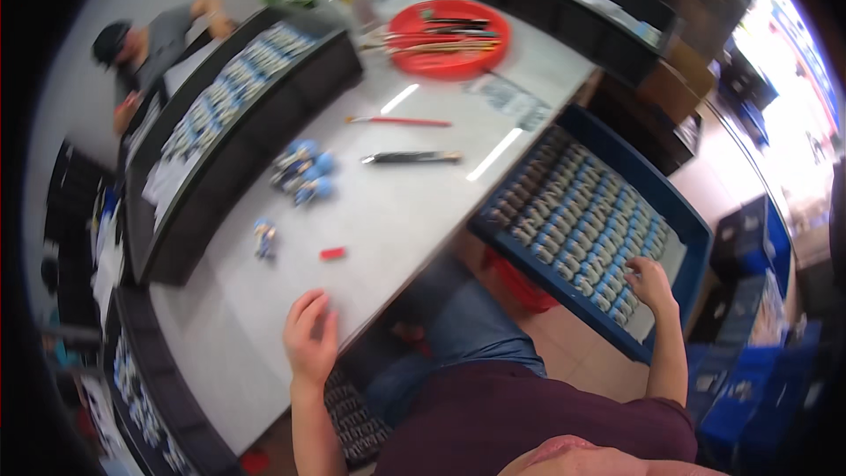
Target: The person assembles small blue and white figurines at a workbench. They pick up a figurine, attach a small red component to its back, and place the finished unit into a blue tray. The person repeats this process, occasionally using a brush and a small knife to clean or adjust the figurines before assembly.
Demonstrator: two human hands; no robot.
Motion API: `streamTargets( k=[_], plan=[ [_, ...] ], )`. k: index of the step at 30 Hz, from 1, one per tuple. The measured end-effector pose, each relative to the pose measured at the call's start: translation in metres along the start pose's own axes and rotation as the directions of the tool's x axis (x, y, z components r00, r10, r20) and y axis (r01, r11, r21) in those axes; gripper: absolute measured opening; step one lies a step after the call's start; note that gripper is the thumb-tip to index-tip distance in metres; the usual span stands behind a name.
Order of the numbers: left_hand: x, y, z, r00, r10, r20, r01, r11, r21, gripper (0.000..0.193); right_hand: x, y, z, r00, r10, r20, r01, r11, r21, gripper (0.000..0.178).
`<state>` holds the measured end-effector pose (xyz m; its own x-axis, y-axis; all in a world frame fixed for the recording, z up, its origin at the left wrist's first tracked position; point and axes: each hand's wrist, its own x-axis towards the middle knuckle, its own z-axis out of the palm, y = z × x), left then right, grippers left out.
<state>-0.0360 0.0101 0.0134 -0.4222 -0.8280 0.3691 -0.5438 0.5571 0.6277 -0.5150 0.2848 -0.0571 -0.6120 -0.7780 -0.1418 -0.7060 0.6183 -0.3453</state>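
My left hand (310, 335) hovers at the near edge of the white table (414, 238), fingers loosely curled and apart, holding nothing. Nearest to it lie a small red block (332, 254) and a single small blue-and-white figurine (264, 239). To the right, my right hand (650, 284) reaches over a blue tray (701, 251) filled with rows of small figurines (582, 220). Its thumb and fingers come together at the end of the rows; what lies between the fingertips is too blurred to make out.
Loose blue figurines (304, 172), a red-handled brush (401, 122) and a black craft knife (411, 158) lie on the table. Behind them stands a red dish (489, 44) of brushes. A dark bin (247, 141) of figurines stands at left, with a person (163, 53) beyond.
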Motion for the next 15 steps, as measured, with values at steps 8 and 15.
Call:
streamTargets(
  k=[8,15],
  plan=[
    [0.021,0.008,-0.049,0.965,0.216,0.15,-0.236,0.964,0.127,0.028,0.029,-0.303,-0.001,0.502,-0.804,-0.317,0.819,0.325,0.472,0.019],
    [0.091,-0.071,-0.048,0.969,0.042,-0.245,0.028,0.961,0.275,0.043,0.011,-0.44,0.073,0.342,-0.904,-0.257,0.637,0.022,0.771,0.021]
  ],
)
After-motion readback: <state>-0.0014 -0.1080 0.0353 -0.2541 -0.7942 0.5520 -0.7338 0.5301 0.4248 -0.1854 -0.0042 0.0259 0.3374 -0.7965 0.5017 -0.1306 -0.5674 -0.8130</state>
